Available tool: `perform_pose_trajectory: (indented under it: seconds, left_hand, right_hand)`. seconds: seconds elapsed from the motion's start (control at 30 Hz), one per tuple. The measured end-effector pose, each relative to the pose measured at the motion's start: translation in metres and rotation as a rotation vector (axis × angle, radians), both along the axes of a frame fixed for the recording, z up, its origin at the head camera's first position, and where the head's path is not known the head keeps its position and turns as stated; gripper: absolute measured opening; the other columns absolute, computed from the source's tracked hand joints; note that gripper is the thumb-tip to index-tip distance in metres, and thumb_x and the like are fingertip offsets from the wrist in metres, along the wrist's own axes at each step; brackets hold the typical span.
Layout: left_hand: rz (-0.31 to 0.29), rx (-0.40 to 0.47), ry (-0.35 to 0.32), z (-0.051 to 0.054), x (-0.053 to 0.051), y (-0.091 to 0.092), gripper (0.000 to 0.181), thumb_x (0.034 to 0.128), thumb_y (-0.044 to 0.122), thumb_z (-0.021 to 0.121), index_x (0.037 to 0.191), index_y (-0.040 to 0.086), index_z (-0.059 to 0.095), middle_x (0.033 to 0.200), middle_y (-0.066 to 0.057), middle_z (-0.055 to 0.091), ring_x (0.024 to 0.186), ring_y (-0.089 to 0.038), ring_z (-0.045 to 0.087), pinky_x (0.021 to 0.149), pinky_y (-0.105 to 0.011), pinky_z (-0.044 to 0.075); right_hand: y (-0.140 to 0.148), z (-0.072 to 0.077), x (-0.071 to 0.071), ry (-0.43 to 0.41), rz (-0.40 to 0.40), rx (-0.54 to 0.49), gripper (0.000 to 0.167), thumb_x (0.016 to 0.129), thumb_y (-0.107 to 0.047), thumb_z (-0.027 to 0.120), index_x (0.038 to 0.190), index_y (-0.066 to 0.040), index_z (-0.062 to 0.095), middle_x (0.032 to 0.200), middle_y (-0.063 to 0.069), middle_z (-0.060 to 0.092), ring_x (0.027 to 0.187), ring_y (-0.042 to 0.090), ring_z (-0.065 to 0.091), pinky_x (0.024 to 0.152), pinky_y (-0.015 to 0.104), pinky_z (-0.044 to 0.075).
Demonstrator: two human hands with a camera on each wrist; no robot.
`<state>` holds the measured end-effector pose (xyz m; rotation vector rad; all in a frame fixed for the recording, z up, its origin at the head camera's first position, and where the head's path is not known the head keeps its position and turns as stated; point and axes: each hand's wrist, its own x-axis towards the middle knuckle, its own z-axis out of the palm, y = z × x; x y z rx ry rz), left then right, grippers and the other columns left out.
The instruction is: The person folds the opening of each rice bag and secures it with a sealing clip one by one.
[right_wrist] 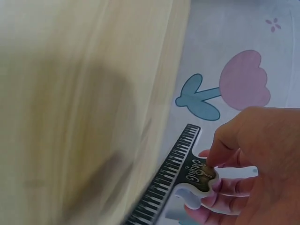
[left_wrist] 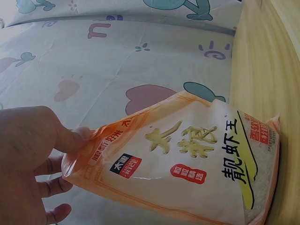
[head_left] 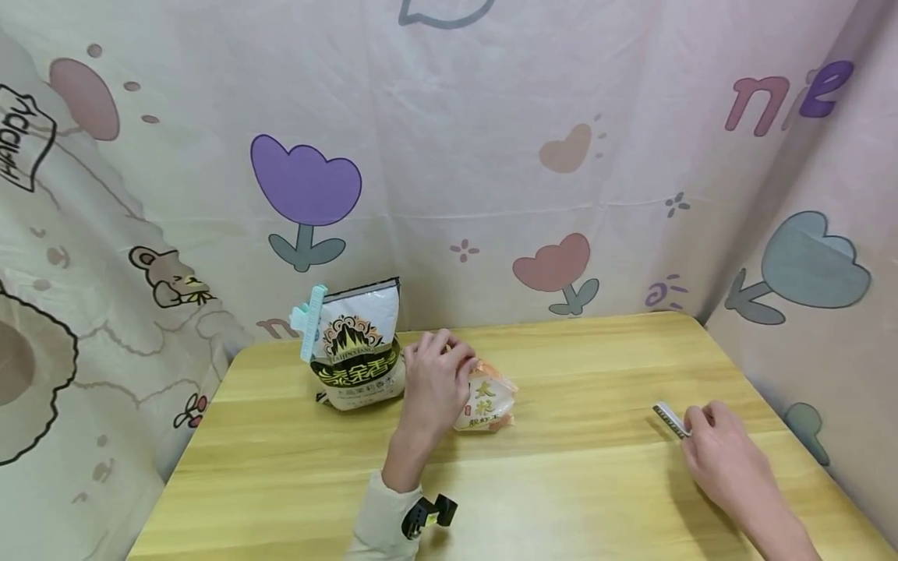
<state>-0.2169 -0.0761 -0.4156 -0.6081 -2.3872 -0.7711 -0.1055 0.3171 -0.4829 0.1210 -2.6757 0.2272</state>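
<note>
My left hand (head_left: pixel 436 382) pinches the gathered top of an orange and white rice bag (left_wrist: pixel 187 159) between thumb and fingers. In the left wrist view that bag stands on the table with its printed front showing and grains visible near its base. My right hand (head_left: pixel 726 456) holds a bag clip (right_wrist: pixel 171 173) with a piano-key pattern by its handle, thumb on one side and fingers on the other. That clip is above the right part of the table, away from the bag. Just left of my left hand stands a larger white and black rice bag (head_left: pixel 361 354).
A mint-green clip (head_left: pixel 313 323) sits on the larger bag's upper left edge. The wooden table (head_left: pixel 561 499) meets a printed cloth backdrop (head_left: pixel 449 156) behind, with more cloth at both sides. A black device (head_left: pixel 428 516) is strapped to the left wrist.
</note>
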Motion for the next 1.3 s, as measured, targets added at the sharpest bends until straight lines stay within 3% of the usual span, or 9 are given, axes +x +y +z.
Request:
perform_pose_trajectory:
  seconds: [0.43,0.93,1.3]
  left_hand:
    - [-0.004,0.006,0.004,-0.001,-0.001,-0.001,0.003,0.0934,0.015,0.075,0.091,0.015,0.077,0.097,0.000,0.064,0.098,-0.023,0.055,0.091,-0.047,0.038]
    - [-0.009,0.006,-0.003,-0.001,-0.001,0.000,0.004,0.0944,0.017,0.074,0.092,0.014,0.077,0.098,0.001,0.064,0.097,-0.022,0.055,0.091,-0.048,0.038]
    - [-0.008,0.014,0.016,-0.002,-0.001,0.000,0.003,0.0931,0.014,0.076,0.090,0.015,0.077,0.097,0.001,0.065,0.096,-0.022,0.055,0.090,-0.047,0.038]
  right_hand:
    - [-0.016,0.001,-0.025,0.172,0.136,0.032,0.017,0.068,0.003,0.061,0.082,-0.004,0.054,0.087,0.016,0.048,0.071,0.033,0.047,0.060,0.045,0.039]
    - [-0.029,0.007,-0.039,0.168,0.187,0.024,0.024,0.068,0.006,0.068,0.086,-0.005,0.057,0.089,0.015,0.051,0.074,0.034,0.052,0.055,0.046,0.044]
    - [-0.040,0.016,-0.044,0.184,0.229,-0.015,0.022,0.073,0.008,0.063,0.091,-0.004,0.058,0.091,0.014,0.051,0.078,0.031,0.051,0.059,0.043,0.045]
